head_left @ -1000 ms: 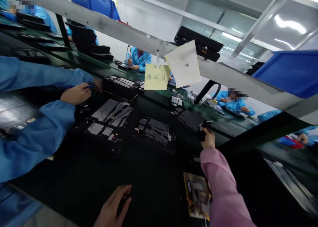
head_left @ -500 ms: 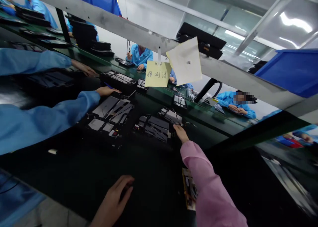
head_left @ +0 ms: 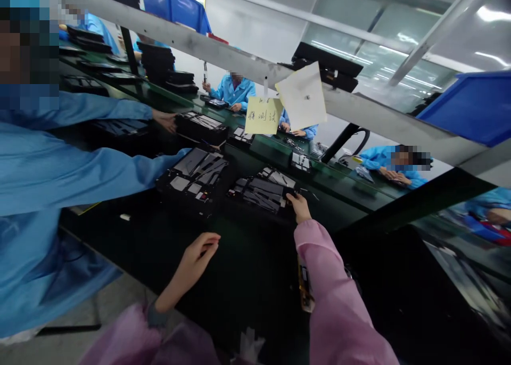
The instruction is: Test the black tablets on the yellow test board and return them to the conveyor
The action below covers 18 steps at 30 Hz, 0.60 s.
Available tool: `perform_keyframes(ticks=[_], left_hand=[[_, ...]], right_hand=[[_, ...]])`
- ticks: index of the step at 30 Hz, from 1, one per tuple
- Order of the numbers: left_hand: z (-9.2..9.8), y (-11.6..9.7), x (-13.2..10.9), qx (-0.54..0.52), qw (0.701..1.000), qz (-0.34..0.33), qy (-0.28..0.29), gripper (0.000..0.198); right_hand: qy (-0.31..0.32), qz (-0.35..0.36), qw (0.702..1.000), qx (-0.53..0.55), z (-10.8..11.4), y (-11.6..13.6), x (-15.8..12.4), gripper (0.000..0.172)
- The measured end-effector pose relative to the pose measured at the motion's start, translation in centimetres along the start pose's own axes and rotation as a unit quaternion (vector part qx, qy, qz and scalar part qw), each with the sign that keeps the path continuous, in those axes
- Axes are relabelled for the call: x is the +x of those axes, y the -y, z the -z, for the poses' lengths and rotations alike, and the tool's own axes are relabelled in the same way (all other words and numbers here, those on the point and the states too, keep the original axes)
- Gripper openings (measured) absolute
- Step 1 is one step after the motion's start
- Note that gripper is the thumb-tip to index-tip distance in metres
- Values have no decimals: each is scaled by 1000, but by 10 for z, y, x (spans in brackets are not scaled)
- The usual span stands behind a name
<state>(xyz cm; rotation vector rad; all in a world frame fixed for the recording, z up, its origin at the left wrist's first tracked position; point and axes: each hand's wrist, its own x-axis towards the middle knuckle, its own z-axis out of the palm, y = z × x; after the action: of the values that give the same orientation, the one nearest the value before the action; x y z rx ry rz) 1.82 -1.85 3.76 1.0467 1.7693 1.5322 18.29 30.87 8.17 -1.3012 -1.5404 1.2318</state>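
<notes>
head view: the right hand (head_left: 299,207) reaches to 12 o'clock and its fingertips touch the near right corner of the open device assembly (head_left: 263,190) on the dark bench (head_left: 239,280); whether it grips cannot be told. the left hand (head_left: 195,258) hovers at 9 o'clock, fingers loosely curled, holding nothing. judged progress: the assembly is contacted, not yet lifted. a second assembly (head_left: 195,174) lies at 11 o'clock beside a co-worker's blue sleeve (head_left: 80,163).

Electronics assembly line: workers in blue smocks (head_left: 231,91) sitting along green conveyor (head_left: 339,187), opened devices (head_left: 261,190) lying in rows, blue bins (head_left: 475,107) resting on overhead rack.
</notes>
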Motion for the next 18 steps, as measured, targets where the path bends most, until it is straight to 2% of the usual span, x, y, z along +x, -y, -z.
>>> perform_keyframes(ticks=[3,6,10,12,13,15,18], left_hand=[[-11,3,0,-18,1000,13,15,26],[-8,4,-6,-19,1000,1,-14,27],[9,-2,-29,57,989,-78,-111,25],[14,-8,-42,128,975,-131,-126,24],[14,-12,-46,164,967,-159,-112,26],[7,-16,-49,233,948,-212,-37,33],[-19,-10,-43,331,897,-271,109,44]], right_hand=[[-12,-23,999,44,5,8,-15,44],[-32,-40,995,80,28,10,-45,51],[-51,-72,990,112,70,-6,-114,63],[-41,-110,985,127,80,-20,-151,67],[-29,-131,982,131,80,-28,-167,69],[3,-154,980,126,72,-44,-192,69],[50,-103,993,41,56,-63,-210,62]])
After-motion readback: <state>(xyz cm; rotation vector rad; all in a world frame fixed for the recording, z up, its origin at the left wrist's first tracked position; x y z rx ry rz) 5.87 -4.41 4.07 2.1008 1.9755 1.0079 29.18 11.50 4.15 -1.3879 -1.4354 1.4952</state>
